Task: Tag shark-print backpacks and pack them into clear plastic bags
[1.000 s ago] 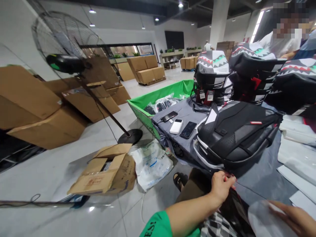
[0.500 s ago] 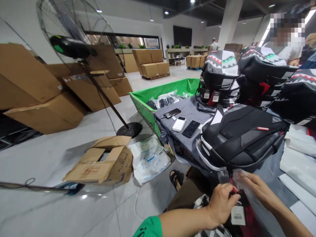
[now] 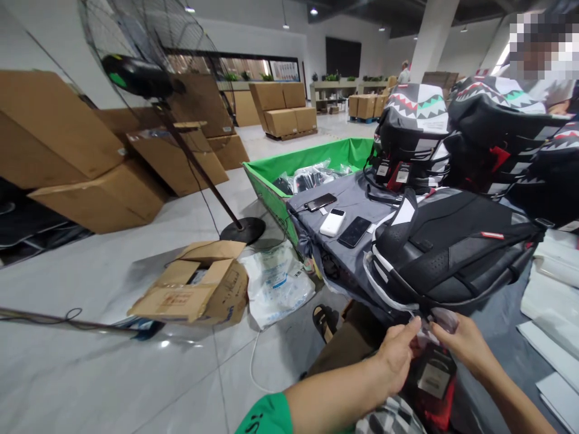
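Note:
A black backpack (image 3: pixel 456 247) with grey panels lies on the grey-covered table (image 3: pixel 312 217), its near end towards me. Just below that end, my left hand (image 3: pixel 395 358) pinches thin clear plastic (image 3: pixel 446 318). My right hand (image 3: pixel 468 346) has its thumb and fingers closed on the same plastic, close beside the left. Under both hands hangs a black hang tag (image 3: pixel 434 377) with a white label, and red material shows beneath it. The fingertips partly hide what lies between them.
Stacked backpacks (image 3: pixel 416 120) stand at the table's back right. Two phones and a white power bank (image 3: pixel 332 222) lie left of the backpack. White plastic bags (image 3: pixel 549 295) are at the right. A green bin (image 3: pixel 266 181), open carton (image 3: pixel 190 289) and fan (image 3: pixel 136 75) stand left. A person is at the upper right.
My left hand has moved up towards the backpack, its fingers now at the plastic by my right hand. The hang tag has tilted. The view has shifted slightly.

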`<state>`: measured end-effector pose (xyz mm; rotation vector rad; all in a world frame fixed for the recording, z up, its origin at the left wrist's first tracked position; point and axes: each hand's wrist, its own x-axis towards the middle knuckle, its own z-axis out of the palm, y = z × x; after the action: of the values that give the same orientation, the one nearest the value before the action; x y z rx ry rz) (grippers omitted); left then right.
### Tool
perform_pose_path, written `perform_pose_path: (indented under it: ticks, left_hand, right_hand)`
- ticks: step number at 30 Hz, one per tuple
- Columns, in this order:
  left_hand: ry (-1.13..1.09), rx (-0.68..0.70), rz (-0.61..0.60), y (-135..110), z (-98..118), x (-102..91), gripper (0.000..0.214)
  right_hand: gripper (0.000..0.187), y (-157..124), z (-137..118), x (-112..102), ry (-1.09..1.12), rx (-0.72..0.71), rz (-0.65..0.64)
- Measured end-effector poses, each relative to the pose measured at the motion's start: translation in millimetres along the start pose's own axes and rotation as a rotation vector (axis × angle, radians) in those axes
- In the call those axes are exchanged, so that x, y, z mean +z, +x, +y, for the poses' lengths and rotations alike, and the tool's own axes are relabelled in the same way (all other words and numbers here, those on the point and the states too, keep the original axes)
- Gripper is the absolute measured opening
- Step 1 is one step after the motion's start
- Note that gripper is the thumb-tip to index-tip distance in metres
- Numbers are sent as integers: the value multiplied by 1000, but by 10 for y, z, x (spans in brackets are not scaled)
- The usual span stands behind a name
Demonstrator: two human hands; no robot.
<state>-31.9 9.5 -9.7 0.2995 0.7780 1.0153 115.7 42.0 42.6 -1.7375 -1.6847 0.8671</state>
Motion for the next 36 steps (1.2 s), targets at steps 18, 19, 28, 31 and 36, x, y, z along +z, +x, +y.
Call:
perform_pose_path:
  ticks: [18, 19, 28, 31, 36]
  left_hand:
    - [19, -35, 384, 143, 72, 219, 22]
    - [46, 2, 389, 146, 73, 228, 21]
    - [103, 103, 431, 304, 39, 281, 13]
    - [34, 84, 457, 353, 1, 281, 15]
    - [-172, 100, 362, 332, -10, 245, 27]
  right_hand:
    - [63, -13, 98, -100, -137, -83, -31]
    - [66, -36, 99, -120, -181, -130, 4]
    - [50, -191, -80, -81, -866, -604, 438]
    - [39, -180, -163, 42, -989, -766, 484]
    - [24, -185, -116, 307, -1054, -830, 467]
